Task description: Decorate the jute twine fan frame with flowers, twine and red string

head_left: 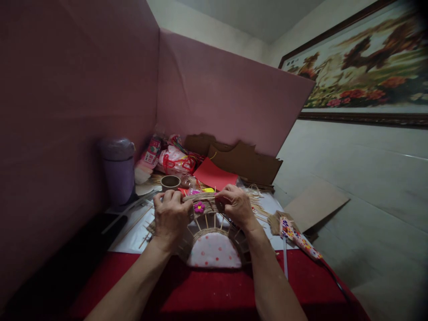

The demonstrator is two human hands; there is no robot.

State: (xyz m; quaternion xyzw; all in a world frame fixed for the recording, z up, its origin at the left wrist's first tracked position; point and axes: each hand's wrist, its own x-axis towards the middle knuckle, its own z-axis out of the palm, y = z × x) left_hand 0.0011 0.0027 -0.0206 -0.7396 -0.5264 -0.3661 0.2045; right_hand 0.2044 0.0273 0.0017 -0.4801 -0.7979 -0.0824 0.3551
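A fan-shaped craft piece (214, 252) stands tilted up at the table's near side. Its half-round centre is white cloth with pink dots, edged in twine. Thin sticks spread from there to an outer band wound with brown twine, which bears a magenta flower (199, 207). My left hand (171, 216) is closed on the band's upper left, its fingers curled over the top. My right hand (236, 205) pinches the band's top edge right of the flower. The fingertips of both hands are partly hidden behind the band.
A glue gun (299, 238) with a flowered body lies at right, its cord trailing off the red cloth (214, 290). Behind are a tape roll (170, 182), red sheet (216, 174), torn cardboard (240, 160), and bagged supplies (175, 160). A purple bin (118, 171) stands left.
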